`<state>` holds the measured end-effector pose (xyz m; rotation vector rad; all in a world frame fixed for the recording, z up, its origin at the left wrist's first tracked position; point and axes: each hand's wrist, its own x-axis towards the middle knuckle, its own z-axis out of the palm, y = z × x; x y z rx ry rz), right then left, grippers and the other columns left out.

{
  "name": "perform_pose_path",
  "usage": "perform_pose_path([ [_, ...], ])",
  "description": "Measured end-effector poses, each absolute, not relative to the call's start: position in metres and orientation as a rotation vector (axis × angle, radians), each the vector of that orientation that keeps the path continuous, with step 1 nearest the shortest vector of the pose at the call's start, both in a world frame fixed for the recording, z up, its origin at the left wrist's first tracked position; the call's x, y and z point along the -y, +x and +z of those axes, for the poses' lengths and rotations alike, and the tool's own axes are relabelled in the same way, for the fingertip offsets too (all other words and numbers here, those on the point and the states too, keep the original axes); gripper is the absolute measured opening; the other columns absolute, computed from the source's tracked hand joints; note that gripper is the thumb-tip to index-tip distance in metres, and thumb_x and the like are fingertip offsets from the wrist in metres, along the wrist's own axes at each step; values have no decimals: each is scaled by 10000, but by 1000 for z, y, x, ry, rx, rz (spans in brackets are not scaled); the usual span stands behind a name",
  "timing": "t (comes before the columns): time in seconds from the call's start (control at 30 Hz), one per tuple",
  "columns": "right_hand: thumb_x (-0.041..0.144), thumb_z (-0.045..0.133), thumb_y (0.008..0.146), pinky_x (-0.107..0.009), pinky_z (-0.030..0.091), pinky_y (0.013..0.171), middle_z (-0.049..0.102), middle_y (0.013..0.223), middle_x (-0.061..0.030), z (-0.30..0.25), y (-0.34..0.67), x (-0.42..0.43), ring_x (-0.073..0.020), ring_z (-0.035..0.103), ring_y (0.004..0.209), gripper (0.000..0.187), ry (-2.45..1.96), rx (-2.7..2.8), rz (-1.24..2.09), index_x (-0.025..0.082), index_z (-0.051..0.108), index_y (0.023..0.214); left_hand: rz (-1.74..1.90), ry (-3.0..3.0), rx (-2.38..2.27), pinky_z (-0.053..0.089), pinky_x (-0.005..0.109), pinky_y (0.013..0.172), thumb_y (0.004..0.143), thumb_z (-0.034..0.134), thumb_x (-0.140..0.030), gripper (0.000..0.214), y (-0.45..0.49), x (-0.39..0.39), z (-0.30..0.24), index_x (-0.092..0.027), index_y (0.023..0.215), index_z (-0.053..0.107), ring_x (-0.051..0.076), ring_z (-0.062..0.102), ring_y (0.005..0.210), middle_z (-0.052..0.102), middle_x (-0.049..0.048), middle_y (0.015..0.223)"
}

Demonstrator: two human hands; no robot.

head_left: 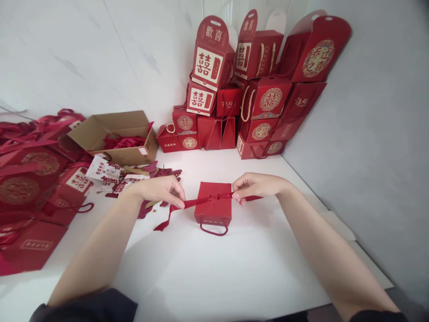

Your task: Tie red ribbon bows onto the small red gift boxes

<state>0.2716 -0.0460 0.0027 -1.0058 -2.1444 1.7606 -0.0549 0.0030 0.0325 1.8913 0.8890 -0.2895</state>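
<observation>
A small red gift box (pixel 213 211) stands on the white table in front of me, its rope handle (pixel 214 233) hanging on the near side. A red ribbon (pixel 192 203) runs across the top, passing through the middle of the lid. To the left of the box, my left hand (pixel 167 190) pinches one end of the ribbon, and its tail droops to the table. On the other side my right hand (pixel 250 187) is closed on the opposite end, close to the box's right edge. The ribbon is stretched between both hands.
Red gift boxes (pixel 264 98) are stacked at the back right against the wall. An open cardboard box (pixel 127 154) with red ribbon inside stands back left. Tags and tassels (pixel 103 172) lie in front of it. More red boxes (pixel 33 192) with ribbons crowd the left side.
</observation>
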Motion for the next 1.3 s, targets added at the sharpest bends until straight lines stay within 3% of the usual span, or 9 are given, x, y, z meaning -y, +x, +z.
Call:
perform_pose_path([
  [0.2,432,615,830,-254,401,701,649,696,-18,-4,270,42,-126,564,684,297,-969,2104,1773,141,642,774,-246,1913,-663,408,202,522,683,747,-365,216,-53,-6,29,-155,729,732,98,522,556,630,25,667],
  [0.3,443,611,831,-251,398,694,657,706,-19,-3,269,42,-126,564,684,302,-985,2121,1752,148,646,780,85,1891,-511,476,244,726,630,796,-287,140,-38,6,31,-164,662,735,150,606,798,674,78,943],
  [0.37,441,610,832,-248,397,691,662,716,-20,-2,269,43,-124,564,684,298,-994,2122,1749,150,644,781,327,1843,-465,440,327,922,666,775,-260,98,-25,15,29,-171,655,734,205,601,1010,670,104,1099],
  [0.47,435,615,826,-243,393,678,658,707,-18,-2,268,43,-121,564,672,291,-997,2114,1765,149,640,776,546,1716,-450,325,429,1063,754,711,-249,80,-7,27,19,-178,721,727,224,567,1149,708,107,1067],
  [0.67,447,625,814,-238,386,650,631,698,-18,-3,265,43,-121,545,672,312,-1000,2105,1754,137,648,789,580,1535,-604,492,346,846,792,682,-273,140,8,34,-1,-139,831,699,165,681,794,736,82,796],
  [0.8,475,642,796,-221,316,528,551,652,21,2,269,44,-75,403,541,342,-1025,2110,1691,135,680,814,520,1655,-727,499,261,718,753,717,-304,248,6,32,2,-119,917,711,140,659,714,730,79,758],
  [1.0,460,643,809,-219,333,525,527,692,1,11,274,48,-91,424,601,350,-915,2052,1561,131,712,906,519,1853,-858,478,272,704,656,784,-355,410,3,29,6,-133,995,719,132,611,673,711,48,744],
  [1.1,438,638,819,-220,362,539,555,720,-2,13,265,53,-94,445,612,336,-864,2002,1546,149,695,980,487,1911,-855,473,323,817,653,782,-374,407,4,27,4,-145,984,721,130,606,662,708,34,729],
  [1.3,319,640,825,-263,440,725,644,892,-26,11,237,64,-136,552,779,374,-798,2031,1478,201,624,1179,480,1989,-766,430,379,948,682,757,-384,380,5,26,1,-147,975,712,159,639,748,724,54,836],
])
